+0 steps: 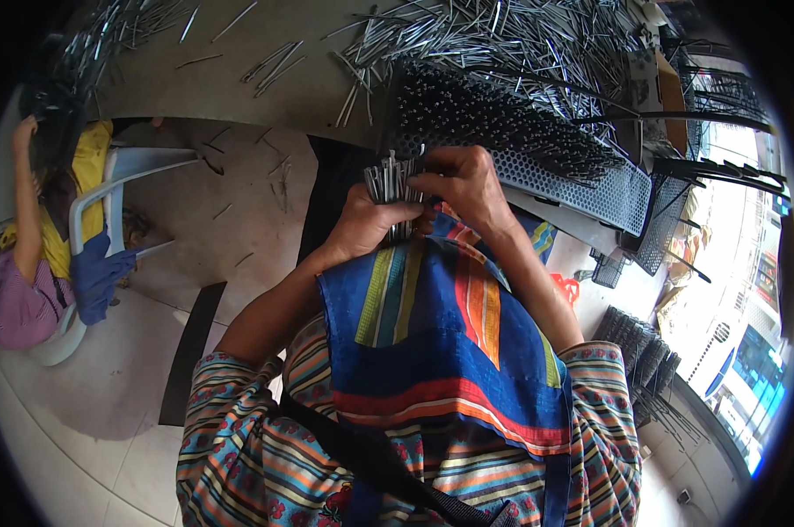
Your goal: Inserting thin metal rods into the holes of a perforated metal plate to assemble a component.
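My left hand (360, 225) is wrapped round an upright bundle of thin grey metal rods (386, 180), whose tops stick out above the fist. My right hand (469, 183) is closed in a pinch at the bundle's right side, its thumb and fingers against rods there; how many it grips is hidden. Just beyond my hands stands a metal rack with a perforated plate (601, 195). Dense rows of dark rods (493, 119) stand upright in its holes. A blue striped cloth apron (423, 351) covers my lap below both hands.
A large heap of loose metal rods (520, 39) lies on the table (265, 97) behind the rack, with stray rods to its left. At left, another person (28, 299) sits by a pale plastic chair (94, 202). Black wire racks (713, 176) stand at right.
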Tool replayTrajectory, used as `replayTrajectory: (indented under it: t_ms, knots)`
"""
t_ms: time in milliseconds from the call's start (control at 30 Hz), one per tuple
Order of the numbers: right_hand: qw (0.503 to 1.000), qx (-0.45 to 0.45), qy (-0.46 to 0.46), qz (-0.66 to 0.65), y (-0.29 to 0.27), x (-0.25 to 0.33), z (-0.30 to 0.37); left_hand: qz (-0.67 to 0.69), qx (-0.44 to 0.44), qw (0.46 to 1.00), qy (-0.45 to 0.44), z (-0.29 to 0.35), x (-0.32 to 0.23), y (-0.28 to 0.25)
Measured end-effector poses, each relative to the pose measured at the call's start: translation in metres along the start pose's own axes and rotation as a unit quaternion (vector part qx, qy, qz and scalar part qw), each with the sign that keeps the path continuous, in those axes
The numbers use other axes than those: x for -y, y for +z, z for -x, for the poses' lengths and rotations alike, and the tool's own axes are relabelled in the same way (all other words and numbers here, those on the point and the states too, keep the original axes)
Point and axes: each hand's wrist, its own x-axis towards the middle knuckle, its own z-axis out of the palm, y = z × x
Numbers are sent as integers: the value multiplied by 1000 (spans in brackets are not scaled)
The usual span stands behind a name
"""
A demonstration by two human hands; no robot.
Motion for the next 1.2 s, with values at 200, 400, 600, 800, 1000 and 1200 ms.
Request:
replayTrajectory:
  t_ms: [200,400,600,800,1000,1200]
  knots:
    - [966,-48,120,-224,2,-17,8,104,-50,993,-29,-15,10,3]
    - [960,-62,123,-243,-2,-11,4,40,-50,998,-2,-13,14,7]
    - [955,-78,97,-271,8,-17,7,-60,-40,997,5,-12,19,-2]
    - [956,-129,113,-237,-9,-10,8,-118,-24,992,-24,-8,17,-6]
    - [926,-294,-122,-202,-13,-18,0,-163,30,986,-19,-8,41,-14]
    - [927,-301,-186,-129,-9,-16,-1,-123,-45,991,-12,-2,27,-5]
